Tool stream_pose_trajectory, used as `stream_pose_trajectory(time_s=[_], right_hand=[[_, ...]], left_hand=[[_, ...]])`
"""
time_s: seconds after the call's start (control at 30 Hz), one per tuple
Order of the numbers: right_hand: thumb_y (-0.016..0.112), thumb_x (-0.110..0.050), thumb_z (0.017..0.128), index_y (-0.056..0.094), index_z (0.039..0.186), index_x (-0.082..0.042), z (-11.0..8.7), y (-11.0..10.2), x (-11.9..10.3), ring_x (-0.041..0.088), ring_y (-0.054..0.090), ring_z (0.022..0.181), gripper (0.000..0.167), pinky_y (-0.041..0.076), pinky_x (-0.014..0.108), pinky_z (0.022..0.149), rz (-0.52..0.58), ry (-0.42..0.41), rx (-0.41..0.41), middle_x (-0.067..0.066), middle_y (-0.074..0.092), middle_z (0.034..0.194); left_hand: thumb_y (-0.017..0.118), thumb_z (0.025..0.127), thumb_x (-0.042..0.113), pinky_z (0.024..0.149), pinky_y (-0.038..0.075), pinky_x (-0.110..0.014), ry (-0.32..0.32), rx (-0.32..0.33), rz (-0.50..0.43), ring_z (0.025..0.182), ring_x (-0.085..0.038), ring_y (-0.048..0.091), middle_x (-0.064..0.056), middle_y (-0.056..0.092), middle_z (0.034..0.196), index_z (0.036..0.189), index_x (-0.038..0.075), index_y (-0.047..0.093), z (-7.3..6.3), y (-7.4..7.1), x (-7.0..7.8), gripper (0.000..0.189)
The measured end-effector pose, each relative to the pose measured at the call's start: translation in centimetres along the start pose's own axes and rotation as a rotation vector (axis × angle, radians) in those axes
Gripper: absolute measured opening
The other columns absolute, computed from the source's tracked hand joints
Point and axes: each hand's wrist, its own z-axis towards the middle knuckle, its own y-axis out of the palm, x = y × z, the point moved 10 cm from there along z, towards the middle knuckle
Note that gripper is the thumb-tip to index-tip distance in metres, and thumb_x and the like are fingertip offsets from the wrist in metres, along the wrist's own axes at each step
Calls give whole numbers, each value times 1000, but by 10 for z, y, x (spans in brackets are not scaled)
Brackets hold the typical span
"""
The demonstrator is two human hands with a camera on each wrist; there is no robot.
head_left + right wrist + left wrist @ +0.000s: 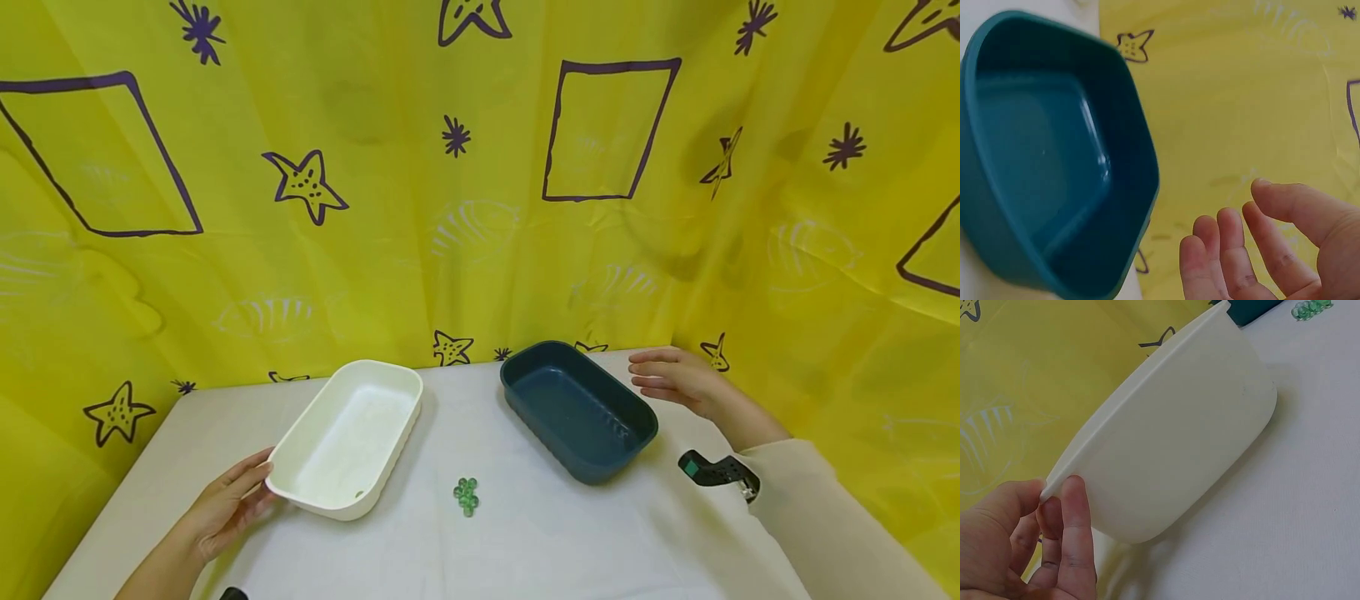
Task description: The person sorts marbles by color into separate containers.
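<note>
1. I have the left hand pinching the white bin by its near-left rim; the bin is rectangular, smooth, round-cornered.
2. I have the right hand, fingers loosely extended, apart from the dark teal bin just beside it.
3. I see glassy green beads clustered between the bins on the white tablecloth.
4. Behind: a yellow curtain.

No readable text, label, brand, number or sign shows in the head view or either wrist view.
</note>
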Motion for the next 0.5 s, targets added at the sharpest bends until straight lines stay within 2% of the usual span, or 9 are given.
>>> stream_pose_trajectory(time_s=[0.13, 0.27, 0.37, 0.47, 0.5], right_hand=[[57, -15, 100, 65, 117, -10, -4, -10, 11, 3, 69, 87, 19, 59, 25, 83, 12, 29, 2, -12, 67, 92], [57, -14, 100, 68, 104, -20, -7, -17, 22, 3, 68, 86, 13, 59, 25, 83, 43, 52, 1, -13, 67, 92], [57, -13, 100, 69, 100, -22, -9, -21, 30, 4, 68, 87, 15, 59, 25, 83, 64, 63, 2, -13, 66, 92], [58, -14, 99, 70, 103, -20, -11, -26, 41, 5, 68, 88, 14, 59, 26, 83, 72, 91, 11, -13, 66, 93], [58, -14, 100, 70, 108, -16, -12, -27, 45, 6, 68, 89, 15, 59, 26, 83, 71, 99, 14, -13, 66, 94]], left_hand=[[54, 102, 21, 76, 57, -15, 7, 9, 14, 83, -3, 64, 12, 64, 94, 89, 43, 72, 0, -1, 1, 32], [54, 102, 22, 75, 57, -15, 9, 11, 14, 83, -3, 64, 12, 64, 94, 89, 43, 72, 0, -1, 0, 31], [54, 102, 21, 76, 57, -15, 11, 5, 2, 83, -3, 64, 12, 65, 94, 89, 42, 73, 0, -1, 0, 31], [54, 102, 20, 77, 57, -16, 15, 0, -11, 84, -3, 64, 12, 65, 95, 90, 41, 73, 0, 0, 1, 31], [54, 102, 20, 78, 57, -16, 16, -1, -14, 85, -3, 64, 12, 65, 95, 90, 41, 73, 0, 0, 1, 31]])
